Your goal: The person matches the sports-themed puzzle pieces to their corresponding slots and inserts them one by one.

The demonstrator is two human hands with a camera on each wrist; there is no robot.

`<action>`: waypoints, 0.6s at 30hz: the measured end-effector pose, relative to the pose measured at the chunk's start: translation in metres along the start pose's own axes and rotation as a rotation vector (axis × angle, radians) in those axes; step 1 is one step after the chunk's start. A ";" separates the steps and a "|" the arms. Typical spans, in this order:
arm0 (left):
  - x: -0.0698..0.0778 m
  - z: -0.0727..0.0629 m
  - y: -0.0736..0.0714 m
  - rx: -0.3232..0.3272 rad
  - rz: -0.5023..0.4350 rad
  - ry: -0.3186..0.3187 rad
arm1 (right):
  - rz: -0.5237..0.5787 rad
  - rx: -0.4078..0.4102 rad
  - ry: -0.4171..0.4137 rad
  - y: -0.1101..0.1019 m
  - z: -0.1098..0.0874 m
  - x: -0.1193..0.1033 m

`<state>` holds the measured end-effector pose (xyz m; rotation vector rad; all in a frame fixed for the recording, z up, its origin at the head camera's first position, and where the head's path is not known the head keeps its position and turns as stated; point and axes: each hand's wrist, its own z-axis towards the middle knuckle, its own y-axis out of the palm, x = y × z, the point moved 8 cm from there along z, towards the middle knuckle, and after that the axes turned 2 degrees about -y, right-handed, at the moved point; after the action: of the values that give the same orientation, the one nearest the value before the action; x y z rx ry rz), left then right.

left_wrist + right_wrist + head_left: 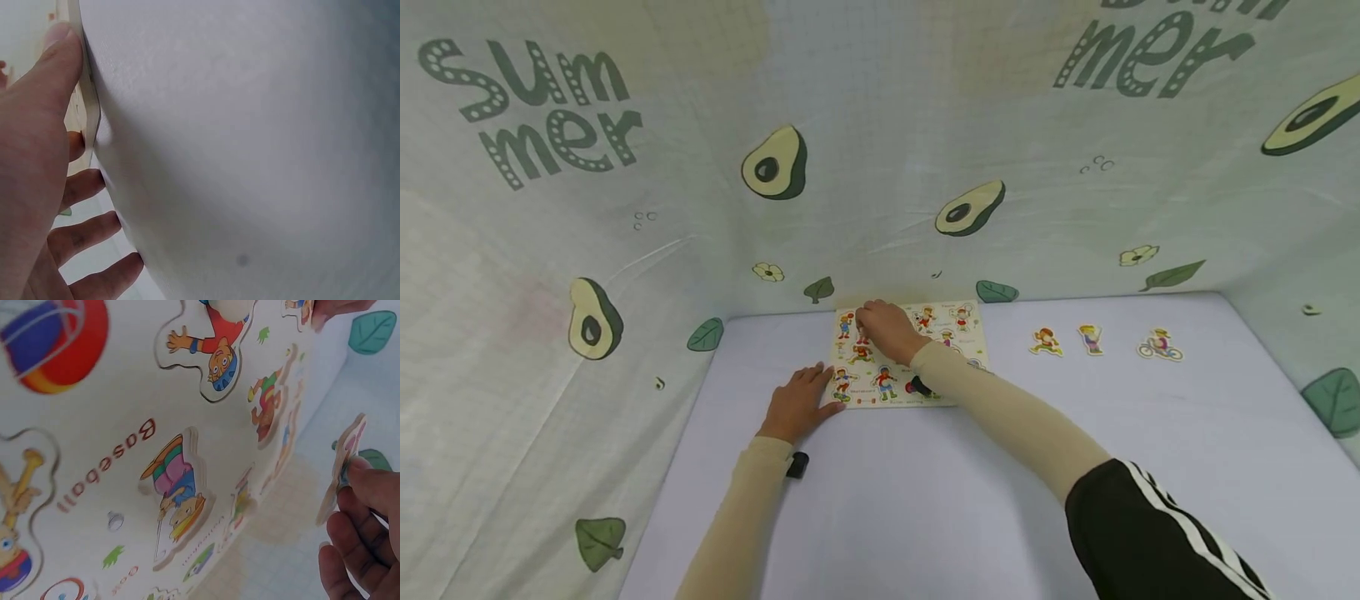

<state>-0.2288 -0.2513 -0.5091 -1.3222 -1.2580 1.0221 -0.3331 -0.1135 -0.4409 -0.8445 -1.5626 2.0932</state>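
Note:
A cream wooden puzzle board [861, 388] with printed sports figures lies flat near the back of the table. My left hand [801, 404] rests at its left front corner; in the left wrist view the thumb [59, 69] lies on the board's edge while the other fingers spread out straight. Over the upper left of the board is my right hand [889, 330]. Its thumb and fingers pinch a thin wooden puzzle piece [340, 469], seen edge-on in the right wrist view, so most of its picture is hidden. That piece appears raised off the board surface.
To the right of the board lie three loose puzzle pieces: a running figure [1046, 341], a standing figure [1091, 339] and a cyclist [1160, 344]. A curtain [865, 242] printed with avocados and leaves hangs behind the white table [887, 500].

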 end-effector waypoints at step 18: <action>0.004 -0.002 -0.005 0.014 0.000 0.015 | 0.021 -0.066 0.070 0.034 0.041 0.004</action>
<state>-0.2266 -0.2473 -0.5039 -1.3170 -1.2378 1.0175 -0.3615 -0.1504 -0.4664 -0.9504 -1.5998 2.0139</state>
